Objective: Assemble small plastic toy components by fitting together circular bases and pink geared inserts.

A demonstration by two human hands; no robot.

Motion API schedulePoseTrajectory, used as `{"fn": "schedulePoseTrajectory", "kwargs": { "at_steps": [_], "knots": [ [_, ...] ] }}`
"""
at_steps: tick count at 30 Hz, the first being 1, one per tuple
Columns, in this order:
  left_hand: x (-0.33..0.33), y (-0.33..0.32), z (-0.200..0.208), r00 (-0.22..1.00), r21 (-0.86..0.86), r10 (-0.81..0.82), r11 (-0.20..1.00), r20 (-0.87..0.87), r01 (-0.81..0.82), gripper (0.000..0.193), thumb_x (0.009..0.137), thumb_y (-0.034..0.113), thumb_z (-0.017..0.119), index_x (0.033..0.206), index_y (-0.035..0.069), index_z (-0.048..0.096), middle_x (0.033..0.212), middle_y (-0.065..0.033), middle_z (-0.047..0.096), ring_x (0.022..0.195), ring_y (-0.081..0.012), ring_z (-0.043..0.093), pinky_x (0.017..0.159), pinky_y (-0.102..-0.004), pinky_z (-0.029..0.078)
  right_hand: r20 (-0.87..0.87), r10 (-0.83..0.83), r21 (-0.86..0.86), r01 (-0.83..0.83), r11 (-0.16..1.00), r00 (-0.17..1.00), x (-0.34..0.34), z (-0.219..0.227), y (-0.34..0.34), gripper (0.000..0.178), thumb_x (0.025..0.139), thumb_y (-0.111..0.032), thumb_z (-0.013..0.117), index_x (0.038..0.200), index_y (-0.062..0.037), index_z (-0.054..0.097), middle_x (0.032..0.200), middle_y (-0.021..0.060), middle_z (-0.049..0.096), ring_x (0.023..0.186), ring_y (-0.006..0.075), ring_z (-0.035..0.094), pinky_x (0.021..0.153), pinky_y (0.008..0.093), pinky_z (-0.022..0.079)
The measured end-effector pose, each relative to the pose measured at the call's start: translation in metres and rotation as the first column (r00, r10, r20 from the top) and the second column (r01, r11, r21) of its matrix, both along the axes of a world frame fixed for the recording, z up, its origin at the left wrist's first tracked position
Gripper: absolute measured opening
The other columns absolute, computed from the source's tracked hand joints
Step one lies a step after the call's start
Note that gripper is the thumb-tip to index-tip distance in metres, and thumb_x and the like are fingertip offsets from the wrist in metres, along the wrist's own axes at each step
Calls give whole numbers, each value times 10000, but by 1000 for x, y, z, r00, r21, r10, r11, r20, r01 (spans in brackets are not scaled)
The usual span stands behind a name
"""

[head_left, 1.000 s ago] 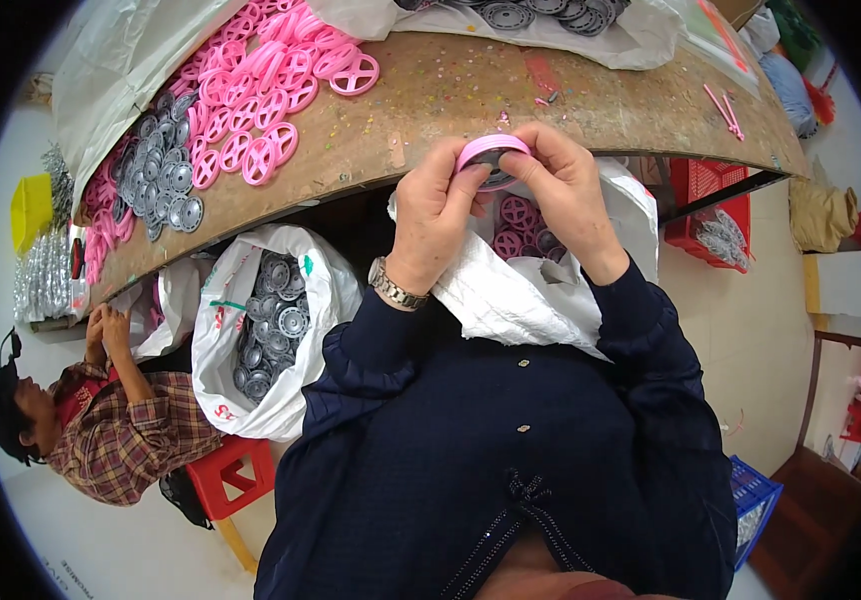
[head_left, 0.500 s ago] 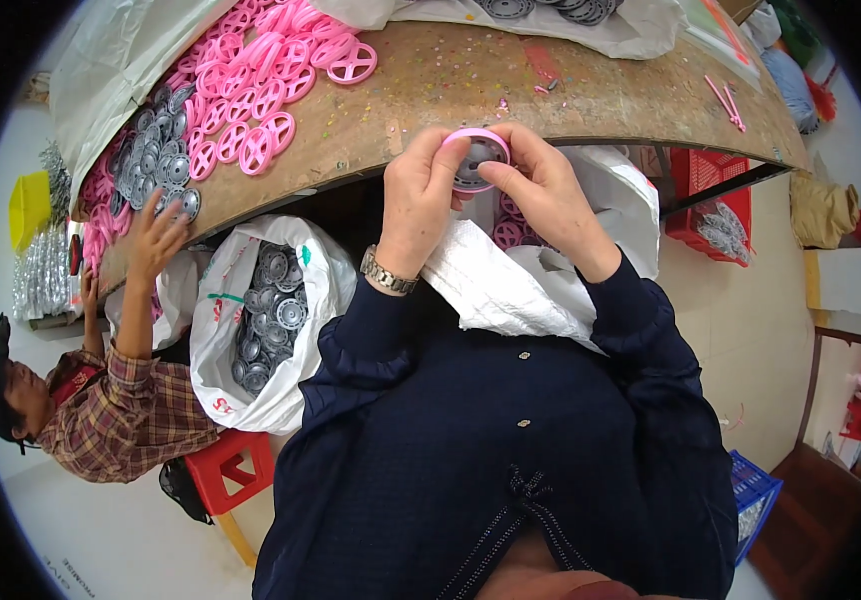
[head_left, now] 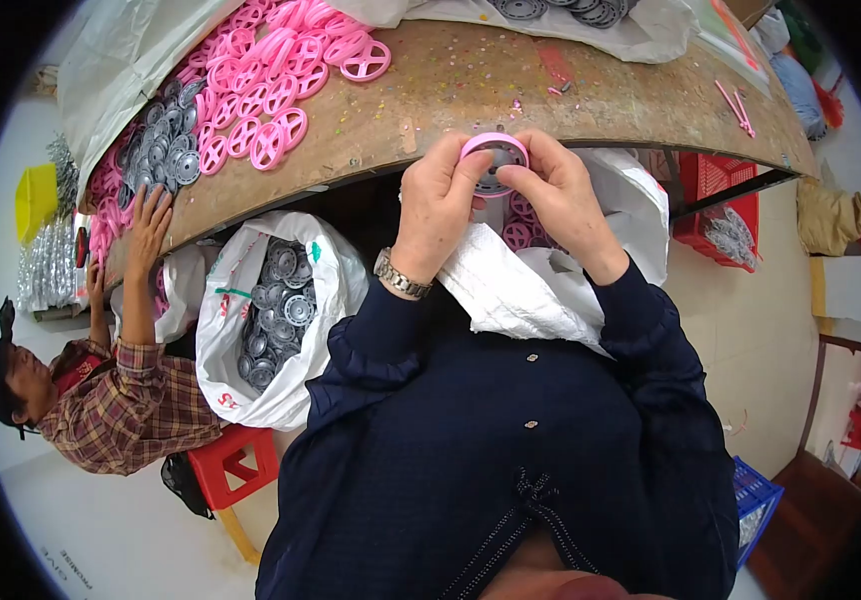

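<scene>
Between my two hands is a toy wheel [head_left: 496, 165], a grey plastic disc set in a pink ring. My left hand [head_left: 438, 195] grips its left side, the thumb pressed on the grey face. From the other side my right hand [head_left: 559, 195] holds it, thumb also on the disc near its middle; its other fingers are partly hidden behind the ring. The wheel is held up near the table's front edge. Just below my hands, an open white sack [head_left: 516, 285] holds pink wheels [head_left: 519, 220].
Pink spoked rings [head_left: 271, 90] and grey discs [head_left: 161, 145] are heaped on the wooden table [head_left: 431, 90]. A white sack of grey discs [head_left: 276, 310] stands at my left, beside a co-worker [head_left: 121, 410] reaching onto the table. Red crates [head_left: 716, 220] stand at right.
My hands and the wheel have shifted slightly right in the picture, still gripping it. The co-worker's raised hand has come down at the table's edge beside the grey discs.
</scene>
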State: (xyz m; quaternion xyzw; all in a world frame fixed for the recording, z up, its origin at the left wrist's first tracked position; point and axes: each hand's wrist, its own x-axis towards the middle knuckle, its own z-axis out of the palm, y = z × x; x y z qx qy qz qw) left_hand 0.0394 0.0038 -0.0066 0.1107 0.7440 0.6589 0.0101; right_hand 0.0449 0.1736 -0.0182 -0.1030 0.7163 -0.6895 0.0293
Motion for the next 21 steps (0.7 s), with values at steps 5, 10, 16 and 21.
{"fn": "schedulePoseTrajectory", "kwargs": {
  "at_steps": [5, 10, 16, 21],
  "knots": [
    [-5, -6, 2, 989, -19, -149, 989, 7, 149, 192, 969, 77, 585, 1147, 5, 573, 835, -49, 634, 630, -97, 630, 555, -243, 507, -42, -35, -105, 30, 994, 999, 0, 2, 3, 148, 926, -13, 604, 1073, -8, 584, 955, -13, 632, 866, 40, 580, 762, 201, 466],
    [-2, -6, 0, 982, -82, -182, 981, -51, 177, 313, 937, -10, 590, 1245, 1, 539, 881, -43, 637, 649, -95, 632, 599, -234, 520, -36, -26, -83, 23, 996, 999, 1, -1, 6, 151, 925, -16, 603, 1074, -8, 583, 945, -14, 631, 866, 41, 581, 762, 206, 471],
    [-13, -11, 3, 925, -347, -140, 938, -353, 9, 447, 873, 157, 697, 1266, 2, 547, 1030, -190, 646, 937, -361, 633, 829, -420, 500, 93, 47, 32, -50, 998, 995, -2, 7, 33, 177, 924, -41, 616, 1095, -8, 585, 947, -21, 619, 847, 37, 563, 729, 208, 459],
    [-78, -50, 8, 671, -491, 9, 674, -741, -552, 408, 869, 276, 707, 1180, 27, 619, 1027, -181, 629, 960, -372, 574, 854, -467, 460, 132, 161, 564, -208, 799, 978, 4, 8, 62, 221, 914, -117, 643, 1101, -2, 612, 874, 39, 647, 807, 100, 594, 707, 258, 469]
  ]
}}
